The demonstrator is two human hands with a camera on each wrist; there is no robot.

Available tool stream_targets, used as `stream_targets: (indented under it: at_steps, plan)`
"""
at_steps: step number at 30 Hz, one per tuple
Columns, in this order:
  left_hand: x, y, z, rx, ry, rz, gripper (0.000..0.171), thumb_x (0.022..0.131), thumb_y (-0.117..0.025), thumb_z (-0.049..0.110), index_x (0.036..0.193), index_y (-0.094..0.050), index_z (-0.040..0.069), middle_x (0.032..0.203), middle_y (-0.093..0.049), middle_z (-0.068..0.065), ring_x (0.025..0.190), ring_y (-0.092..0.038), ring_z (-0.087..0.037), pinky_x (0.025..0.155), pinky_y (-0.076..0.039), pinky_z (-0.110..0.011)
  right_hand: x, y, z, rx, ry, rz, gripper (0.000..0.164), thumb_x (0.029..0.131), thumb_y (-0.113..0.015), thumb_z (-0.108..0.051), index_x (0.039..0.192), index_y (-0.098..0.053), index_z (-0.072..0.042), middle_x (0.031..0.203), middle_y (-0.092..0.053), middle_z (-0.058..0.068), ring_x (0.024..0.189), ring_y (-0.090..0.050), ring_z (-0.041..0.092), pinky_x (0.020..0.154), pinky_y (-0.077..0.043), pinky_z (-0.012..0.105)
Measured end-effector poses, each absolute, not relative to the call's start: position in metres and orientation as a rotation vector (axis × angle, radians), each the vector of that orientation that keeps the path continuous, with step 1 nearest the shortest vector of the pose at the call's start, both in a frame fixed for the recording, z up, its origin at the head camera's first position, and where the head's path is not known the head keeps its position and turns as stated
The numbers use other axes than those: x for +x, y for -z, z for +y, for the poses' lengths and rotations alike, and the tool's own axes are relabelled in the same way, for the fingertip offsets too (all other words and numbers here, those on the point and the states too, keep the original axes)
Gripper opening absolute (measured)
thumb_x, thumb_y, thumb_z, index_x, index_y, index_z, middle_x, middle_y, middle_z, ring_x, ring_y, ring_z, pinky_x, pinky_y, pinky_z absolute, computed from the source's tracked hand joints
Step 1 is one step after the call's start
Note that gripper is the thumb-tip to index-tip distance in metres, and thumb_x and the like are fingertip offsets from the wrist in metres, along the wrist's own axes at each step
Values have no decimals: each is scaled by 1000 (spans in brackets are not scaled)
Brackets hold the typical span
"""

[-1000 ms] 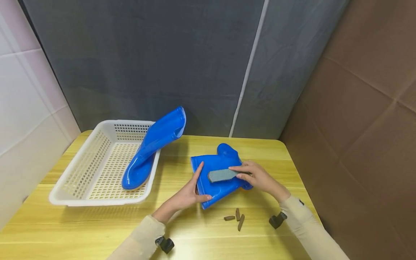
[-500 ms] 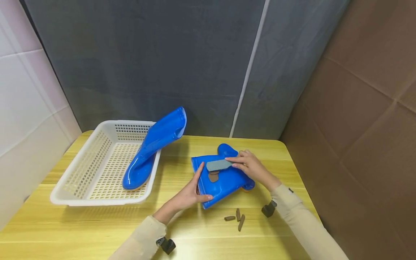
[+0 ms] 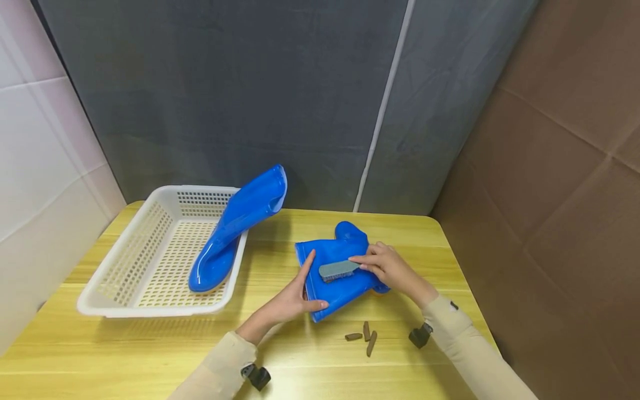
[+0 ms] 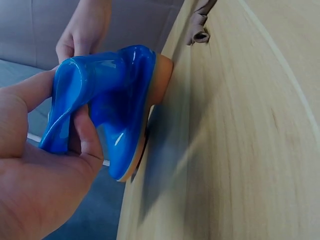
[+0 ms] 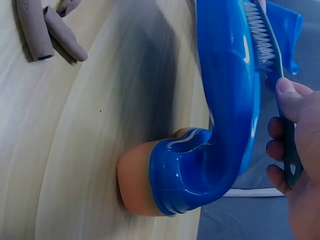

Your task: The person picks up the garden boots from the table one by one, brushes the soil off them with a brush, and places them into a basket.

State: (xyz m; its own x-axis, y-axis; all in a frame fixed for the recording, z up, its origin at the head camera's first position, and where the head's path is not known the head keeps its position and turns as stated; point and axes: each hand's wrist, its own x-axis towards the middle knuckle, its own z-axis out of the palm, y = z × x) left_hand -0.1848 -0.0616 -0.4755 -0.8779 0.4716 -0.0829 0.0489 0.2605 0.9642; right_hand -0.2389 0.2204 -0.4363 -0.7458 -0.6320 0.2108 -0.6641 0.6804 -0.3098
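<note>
A shiny blue rain boot (image 3: 345, 291) with an orange sole (image 4: 161, 80) is held over the wooden table, its shaft opening toward the left. My left hand (image 3: 286, 300) grips the shaft at its top rim, thumb on the near side and fingers around the far side. My right hand (image 3: 392, 271) holds a grey-green scrubbing brush (image 3: 336, 270) by its handle. In the right wrist view the pale bristles (image 5: 260, 37) lie against the shaft. The brush head covers most of a brown smear on the boot.
A second blue boot (image 3: 240, 208) leans in a white plastic basket (image 3: 85, 303) at the left, its shaft over the right rim. Several short brown rolls (image 3: 371, 343) lie on the table (image 3: 310, 372) near me. A dark curtain (image 3: 225, 100) hangs behind.
The brush first moved away from me up the shaft, baring brown patches, then came back toward me over them. My left hand and the boot have stayed almost still.
</note>
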Motion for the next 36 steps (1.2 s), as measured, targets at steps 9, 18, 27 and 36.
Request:
stream_targets:
  at_steps: [9,18,27,36]
  plan:
    - [-188,480,-67,530,-1651,2140,119,85,-78,21,157,15,34,167,3,-21,151,-16,-48,119,-28,-62,-221,434,226,1277,-392,-2650,34,93,-65,-21,126,-69,-28,77,-45,-6,76,-34,5,72,-29,22]
    - [-189,477,-69,566,-1647,2134,119,85,-79,22,157,15,33,166,2,-23,149,-20,-51,116,-31,-62,-210,436,235,1245,-554,-2647,34,96,-63,-19,129,-68,-26,79,-48,-9,76,-32,2,69,-31,19]
    - [-188,478,-71,495,-1613,2182,117,84,-80,27,157,11,37,167,1,-19,149,-23,-48,115,-35,-60,-217,424,232,1031,-747,-2713,35,100,-57,-19,134,-64,-25,86,-52,-5,83,-41,7,71,-40,23]
    - [-187,477,-69,514,-1619,2175,118,84,-79,26,158,13,35,167,0,-20,148,-23,-49,114,-36,-61,-240,425,217,951,-685,-2706,35,100,-57,-24,134,-63,-28,86,-53,-3,86,-42,11,77,-35,30]
